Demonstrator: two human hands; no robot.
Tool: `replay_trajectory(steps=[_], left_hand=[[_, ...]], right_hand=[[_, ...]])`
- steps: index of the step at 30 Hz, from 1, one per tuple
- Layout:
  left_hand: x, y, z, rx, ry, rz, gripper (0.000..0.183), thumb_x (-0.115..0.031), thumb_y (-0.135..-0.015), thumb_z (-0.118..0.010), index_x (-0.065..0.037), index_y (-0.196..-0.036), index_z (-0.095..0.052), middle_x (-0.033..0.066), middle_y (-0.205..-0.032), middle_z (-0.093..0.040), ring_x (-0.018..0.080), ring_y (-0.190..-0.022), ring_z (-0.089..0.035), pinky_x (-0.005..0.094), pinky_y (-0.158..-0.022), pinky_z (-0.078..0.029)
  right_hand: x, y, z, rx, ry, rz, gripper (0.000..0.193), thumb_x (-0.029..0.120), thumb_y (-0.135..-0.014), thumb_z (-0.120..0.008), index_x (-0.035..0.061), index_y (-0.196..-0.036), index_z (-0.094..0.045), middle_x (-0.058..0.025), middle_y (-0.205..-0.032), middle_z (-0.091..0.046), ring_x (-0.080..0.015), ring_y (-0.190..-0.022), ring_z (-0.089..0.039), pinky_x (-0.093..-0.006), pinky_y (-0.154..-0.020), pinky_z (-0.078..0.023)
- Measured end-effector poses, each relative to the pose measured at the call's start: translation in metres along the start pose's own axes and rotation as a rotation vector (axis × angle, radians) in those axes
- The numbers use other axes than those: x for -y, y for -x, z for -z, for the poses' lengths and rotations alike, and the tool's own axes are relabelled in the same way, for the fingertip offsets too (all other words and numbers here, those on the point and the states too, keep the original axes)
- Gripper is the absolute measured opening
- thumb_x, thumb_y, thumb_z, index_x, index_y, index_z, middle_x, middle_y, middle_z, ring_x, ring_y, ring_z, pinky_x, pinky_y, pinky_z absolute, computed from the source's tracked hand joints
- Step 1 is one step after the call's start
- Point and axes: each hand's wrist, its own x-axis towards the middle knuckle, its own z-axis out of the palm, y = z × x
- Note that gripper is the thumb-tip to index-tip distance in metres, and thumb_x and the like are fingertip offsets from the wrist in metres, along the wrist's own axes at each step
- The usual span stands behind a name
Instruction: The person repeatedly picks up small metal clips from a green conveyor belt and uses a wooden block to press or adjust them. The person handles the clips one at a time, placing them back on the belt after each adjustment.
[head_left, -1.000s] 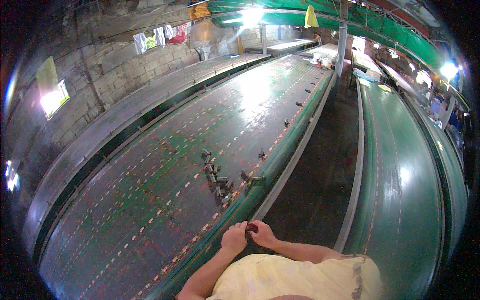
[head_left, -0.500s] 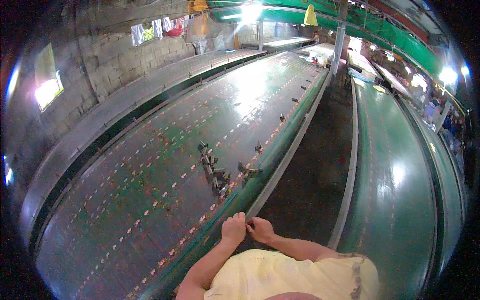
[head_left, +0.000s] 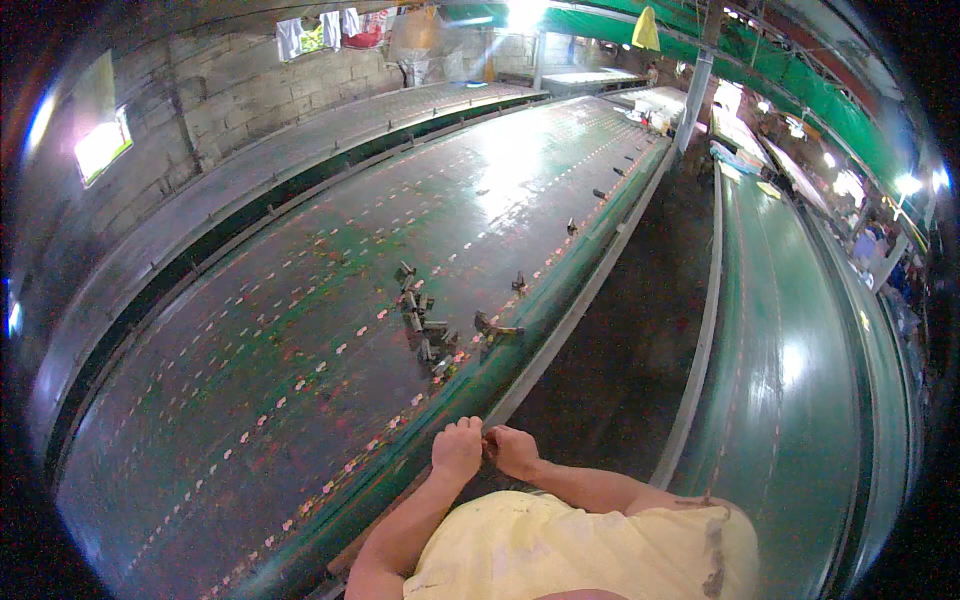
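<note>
My left hand [head_left: 458, 447] and my right hand [head_left: 513, 453] are close together at the near edge of a long printing table [head_left: 330, 450], by its grey side rail [head_left: 560, 348]. Both have curled fingers, and a small dark bit shows between them, too small to name. On the tabletop ahead lies a heap of small dark metal pieces [head_left: 412, 310]. An L-shaped metal piece [head_left: 497, 328] rests nearer the table's edge, with a smaller one [head_left: 519, 283] beyond it. Rows of small pale printed shapes run along the surface.
A dark aisle [head_left: 625, 310] separates this table from a green one [head_left: 790, 300] on the right. Another long table [head_left: 190, 240] runs along the block wall [head_left: 240, 110]. A grey post [head_left: 697, 90] stands at the aisle's far end. Small blocks [head_left: 598, 194] dot the table edge farther off.
The view has shifted slightly. My hands stay together at the rail; the right hand has turned a little, its fingers now looking more tightly curled.
</note>
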Motion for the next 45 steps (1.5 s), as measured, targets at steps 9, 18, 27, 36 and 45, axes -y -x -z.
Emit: replay_trajectory(steps=[9,18,27,36,45], left_hand=[[-0.001,-0.001,0.006,0.022,0.034,0.026,0.023,-0.019,-0.097,-0.072,-0.009,-0.116,-0.064,0.0130,-0.111,-0.072,0.0355,-0.103,-0.075,0.0497,-0.086,-0.064],[-0.001,0.004,0.009,-0.015,0.076,0.030,0.037,-0.024,-0.096,-0.075,-0.008,-0.128,-0.067,0.0121,-0.117,-0.072,0.0364,-0.107,-0.073,0.0501,-0.088,-0.063],[-0.010,0.002,0.016,0.009,0.058,0.014,0.045,-0.019,-0.091,-0.079,-0.015,-0.135,-0.070,0.0099,-0.116,-0.072,0.0344,-0.109,-0.071,0.0480,-0.091,-0.062],[-0.010,0.001,0.013,-0.100,0.123,-0.001,0.046,-0.013,-0.084,-0.083,-0.014,-0.128,-0.069,0.0098,-0.112,-0.073,0.0353,-0.107,-0.071,0.0485,-0.091,-0.063],[-0.009,0.004,0.014,-0.048,0.078,0.049,0.043,-0.015,-0.086,-0.081,-0.016,-0.127,-0.070,0.0099,-0.113,-0.073,0.0364,-0.109,-0.072,0.0507,-0.092,-0.062]], right_hand=[[-0.009,-0.016,0.002,0.215,-0.188,-0.161,0.037,0.041,-0.108,-0.070,0.0068,-0.111,-0.082,-0.0204,-0.101,-0.082,-0.0435,-0.098,-0.078,-0.0534,-0.084,-0.060],[-0.030,-0.051,0.052,0.201,-0.188,0.151,0.024,0.032,-0.103,-0.077,0.0102,-0.106,-0.084,-0.0183,-0.093,-0.081,-0.0377,-0.089,-0.080,-0.0490,-0.079,-0.063],[-0.108,-0.192,0.095,-0.291,0.395,0.452,0.039,0.015,-0.095,-0.074,0.0136,-0.134,-0.073,-0.0138,-0.121,-0.071,-0.0360,-0.114,-0.068,-0.0519,-0.097,-0.055],[-0.115,-0.239,0.070,-0.111,0.400,0.466,0.041,0.018,-0.098,-0.068,0.0172,-0.139,-0.072,-0.0189,-0.121,-0.074,-0.0395,-0.105,-0.075,-0.0529,-0.092,-0.061],[-0.082,-0.209,0.113,0.238,0.027,0.168,0.051,0.018,-0.090,-0.075,0.0084,-0.140,-0.070,-0.0204,-0.130,-0.075,-0.0429,-0.112,-0.077,-0.0544,-0.093,-0.064]])
